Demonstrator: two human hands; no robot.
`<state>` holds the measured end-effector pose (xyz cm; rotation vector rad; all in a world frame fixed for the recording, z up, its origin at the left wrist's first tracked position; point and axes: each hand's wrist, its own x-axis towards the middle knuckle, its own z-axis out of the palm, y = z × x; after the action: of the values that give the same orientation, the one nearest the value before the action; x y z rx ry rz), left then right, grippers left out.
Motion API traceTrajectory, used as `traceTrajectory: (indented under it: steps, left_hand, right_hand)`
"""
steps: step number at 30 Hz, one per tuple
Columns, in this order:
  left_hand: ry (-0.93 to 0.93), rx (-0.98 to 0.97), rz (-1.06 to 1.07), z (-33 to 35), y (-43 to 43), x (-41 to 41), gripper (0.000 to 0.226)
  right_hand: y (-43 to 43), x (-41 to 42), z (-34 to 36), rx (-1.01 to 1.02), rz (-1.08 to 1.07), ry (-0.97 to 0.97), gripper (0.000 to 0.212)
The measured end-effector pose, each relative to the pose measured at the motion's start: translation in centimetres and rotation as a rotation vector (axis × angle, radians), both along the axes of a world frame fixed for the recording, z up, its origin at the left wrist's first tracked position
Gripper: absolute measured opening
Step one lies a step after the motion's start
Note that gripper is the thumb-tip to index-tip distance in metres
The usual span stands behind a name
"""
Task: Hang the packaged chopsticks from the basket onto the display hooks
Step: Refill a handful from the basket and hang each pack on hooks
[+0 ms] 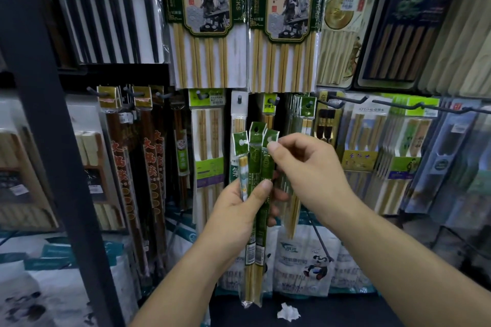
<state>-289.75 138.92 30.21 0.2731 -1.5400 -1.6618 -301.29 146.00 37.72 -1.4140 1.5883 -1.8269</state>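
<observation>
Holding three slim green chopstick packs upright in front of the display, your left hand wraps around their middle, with the thumb pressed across the front and the fingers curled behind. Your right hand pinches the top tab of the rightmost pack between thumb and forefinger. Just behind the tabs, a short peg hook carries one narrow pack, and a longer hook juts out further right. Larger hanging packs fill the row above. A crumpled white scrap lies below your hands.
</observation>
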Motion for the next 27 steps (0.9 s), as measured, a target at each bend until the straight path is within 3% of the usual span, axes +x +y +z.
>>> traceTrajectory:
  steps: [9,14,18,27]
  left_hand:
    - [0.052,0.067,0.000,0.2,0.2,0.0,0.013]
    - [0.026,0.076,0.041,0.0,-0.3,0.0,0.026]
    - [0.028,0.065,0.072,0.1,-0.9,0.5,0.022]
    - [-0.021,0.042,-0.030,-0.2,-0.9,0.7,0.025]
  right_hand:
    - [-0.2,-0.1,0.0,0.014,-0.033,0.001,0.013]
    - [-0.6,-2.2,1.4,-0.059,-0.190,-0.027,0.025]
    - [-1.0,-3.7,2.8,-0.111,-0.322,-0.050,0.028]
    - [-1.8,-4.4,3.1,-0.066,-0.400,-0.034,0.038]
